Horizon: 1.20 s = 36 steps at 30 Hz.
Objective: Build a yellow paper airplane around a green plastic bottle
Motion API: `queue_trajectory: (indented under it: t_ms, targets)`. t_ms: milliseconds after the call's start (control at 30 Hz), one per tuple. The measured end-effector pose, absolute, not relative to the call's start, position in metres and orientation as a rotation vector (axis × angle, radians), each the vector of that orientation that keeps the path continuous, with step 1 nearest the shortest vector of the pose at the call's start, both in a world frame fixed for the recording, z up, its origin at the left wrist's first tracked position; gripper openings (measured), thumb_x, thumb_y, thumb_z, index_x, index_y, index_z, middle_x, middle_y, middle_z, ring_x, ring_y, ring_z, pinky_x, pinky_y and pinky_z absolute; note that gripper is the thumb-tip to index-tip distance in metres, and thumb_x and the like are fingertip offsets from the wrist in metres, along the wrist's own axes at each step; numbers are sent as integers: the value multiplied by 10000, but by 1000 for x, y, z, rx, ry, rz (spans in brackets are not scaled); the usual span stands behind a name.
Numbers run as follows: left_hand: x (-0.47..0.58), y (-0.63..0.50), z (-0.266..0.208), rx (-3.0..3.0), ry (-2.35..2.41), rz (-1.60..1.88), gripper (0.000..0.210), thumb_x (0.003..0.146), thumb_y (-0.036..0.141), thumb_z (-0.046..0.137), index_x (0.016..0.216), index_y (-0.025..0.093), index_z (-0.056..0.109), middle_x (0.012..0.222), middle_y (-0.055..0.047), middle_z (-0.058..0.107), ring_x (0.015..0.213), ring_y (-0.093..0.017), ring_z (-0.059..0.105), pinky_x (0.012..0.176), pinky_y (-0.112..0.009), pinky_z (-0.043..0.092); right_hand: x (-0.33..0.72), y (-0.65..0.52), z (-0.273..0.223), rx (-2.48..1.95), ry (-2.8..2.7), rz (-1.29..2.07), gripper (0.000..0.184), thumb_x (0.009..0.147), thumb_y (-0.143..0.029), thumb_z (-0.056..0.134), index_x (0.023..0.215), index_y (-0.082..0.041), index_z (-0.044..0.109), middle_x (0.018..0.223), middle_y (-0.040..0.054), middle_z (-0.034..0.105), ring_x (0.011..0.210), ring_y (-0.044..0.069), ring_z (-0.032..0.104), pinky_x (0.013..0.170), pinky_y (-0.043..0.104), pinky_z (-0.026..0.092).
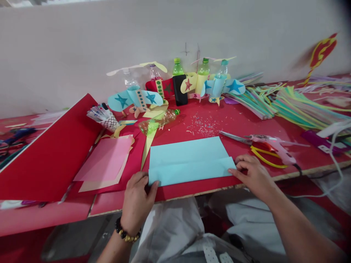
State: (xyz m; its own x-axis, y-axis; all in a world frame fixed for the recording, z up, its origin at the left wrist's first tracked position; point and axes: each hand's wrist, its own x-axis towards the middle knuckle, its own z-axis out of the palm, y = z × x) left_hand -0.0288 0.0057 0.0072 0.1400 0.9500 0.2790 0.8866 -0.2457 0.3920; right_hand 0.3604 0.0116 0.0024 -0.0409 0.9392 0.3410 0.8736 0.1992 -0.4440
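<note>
A light blue sheet of paper (189, 153) lies on the red table near its front edge, with its near part folded over as a long flap. My left hand (139, 197) grips the flap's left end between thumb and fingers; a dark beaded bracelet circles that wrist. At the flap's right end, my right hand (251, 175) pinches the paper, thumb on top and fingers curled. Just right of the sheet are scissors (263, 151) with yellow and red handles, blades pointing left. A pink glue gun (282, 148) lies against them.
Pink paper (105, 160) and a slanted red board (55, 153) are at left, by a pen cup (109, 122). A clear bottle (159, 122) lies behind the sheet. Bottle planes (134, 96) and a black phone (180, 91) stand along the wall. Pipe cleaners (296, 106) are heaped at right.
</note>
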Motion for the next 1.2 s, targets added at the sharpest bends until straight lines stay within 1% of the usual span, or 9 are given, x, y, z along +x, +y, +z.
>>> queue_trajectory:
  t_ms: [200, 433, 733, 833, 900, 967, 1000, 1100, 1200]
  targets:
    - [-23, 4, 12, 2214, 1841, 742, 199, 905, 286, 549, 737, 180, 533, 935, -84, 584, 902, -236, 558, 857, -410, 474, 368, 13, -6, -1695, -1936, 135, 424, 833, -567, 576, 584, -224, 573, 880, 72, 640, 829, 234, 584, 772, 378, 449]
    - [-20, 3, 13, 2231, 1871, 745, 125, 890, 239, 555, 783, 179, 530, 943, -81, 576, 914, -241, 545, 865, -424, 469, 369, 15, -6, -1737, -1922, 209, 509, 804, -668, 538, 570, -218, 576, 873, 92, 634, 830, 253, 597, 773, 393, 452]
    - [-20, 3, 16, 2201, 1864, 777, 151, 872, 176, 544, 749, 197, 459, 871, -51, 549, 833, -215, 541, 782, -392, 488, 368, 16, -4, -1735, -1941, 172, 487, 805, -640, 540, 559, -221, 584, 873, 93, 648, 832, 251, 591, 778, 387, 444]
    - [-14, 0, 21, 2255, 1922, 826, 83, 847, 142, 571, 922, 167, 542, 997, -98, 588, 953, -261, 555, 852, -448, 498, 368, 17, -5, -1730, -1938, 147, 499, 805, -651, 529, 553, -223, 579, 863, 91, 650, 819, 250, 590, 772, 387, 447]
    - [-6, -3, 24, 2364, 1961, 845, 320, 841, 81, 542, 1150, 159, 563, 1240, -142, 559, 1171, -320, 501, 990, -523, 444, 368, 18, -6, -1727, -1941, 135, 517, 803, -671, 517, 547, -225, 575, 855, 90, 650, 814, 252, 591, 776, 393, 448]
    - [4, -5, 25, 2524, 1843, 782, 503, 844, 10, 465, 1295, 217, 542, 1442, -106, 459, 1370, -331, 357, 1096, -539, 370, 369, 19, -8, -1720, -1943, 130, 534, 796, -697, 507, 550, -227, 576, 858, 90, 649, 825, 260, 593, 786, 403, 449]
    - [10, -6, 24, 2597, 1716, 720, 551, 846, -13, 427, 1321, 241, 540, 1481, -73, 439, 1421, -307, 301, 1127, -513, 358, 370, 19, -8, -1716, -1949, 133, 540, 794, -705, 505, 552, -228, 576, 860, 91, 647, 831, 264, 594, 791, 408, 449]
    - [28, -10, 21, 2677, 1362, 509, 547, 887, 6, 373, 1364, 229, 524, 1464, -27, 491, 1444, -228, 300, 1170, -413, 352, 372, 20, -8, -1714, -1982, 160, 536, 800, -702, 509, 557, -229, 575, 854, 92, 638, 831, 265, 595, 796, 414, 449]
    - [46, -16, 20, 2651, 1346, 395, 507, 960, 141, 382, 1449, 268, 426, 1508, -4, 444, 1436, -249, 313, 1188, -472, 309, 373, 21, -7, -1735, -1998, 194, 552, 794, -721, 498, 555, -230, 573, 860, 94, 637, 821, 263, 596, 793, 419, 453]
